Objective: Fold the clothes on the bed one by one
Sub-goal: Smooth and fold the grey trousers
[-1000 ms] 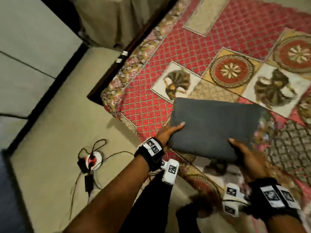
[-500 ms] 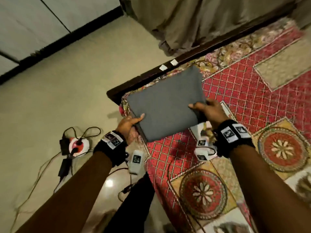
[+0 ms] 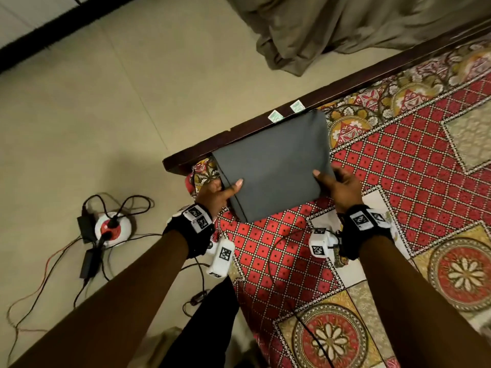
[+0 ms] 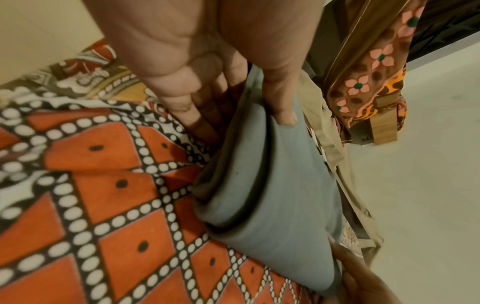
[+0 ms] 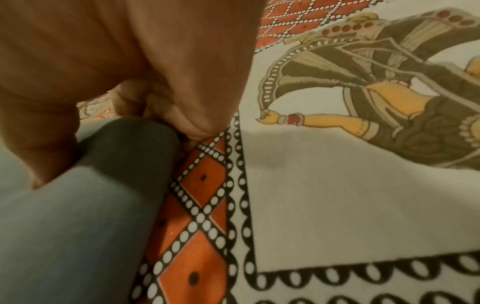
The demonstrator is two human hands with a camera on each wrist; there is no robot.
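A grey folded garment (image 3: 273, 166) is held flat over the corner of the bed, close above the red patterned bedsheet (image 3: 414, 166). My left hand (image 3: 216, 192) grips its left edge, thumb on top and fingers underneath. In the left wrist view the thumb presses the stacked grey layers (image 4: 272, 185), with my left hand (image 4: 221, 86) pinching them. My right hand (image 3: 338, 185) grips the garment's right edge, thumb on top. In the right wrist view my right hand (image 5: 145, 115) curls under the grey fold (image 5: 85, 205) just above the bedsheet (image 5: 337, 195).
The dark wooden bed frame (image 3: 265, 123) runs along the far edge of the bed. A beige curtain (image 3: 332, 25) hangs to the floor behind it. On the tiled floor at left lies a round power strip (image 3: 111, 227) with adapters and tangled cables.
Both hands have carried the folded grey garment from the middle of the bed to the corner by the wooden frame. The view has swung left with it.
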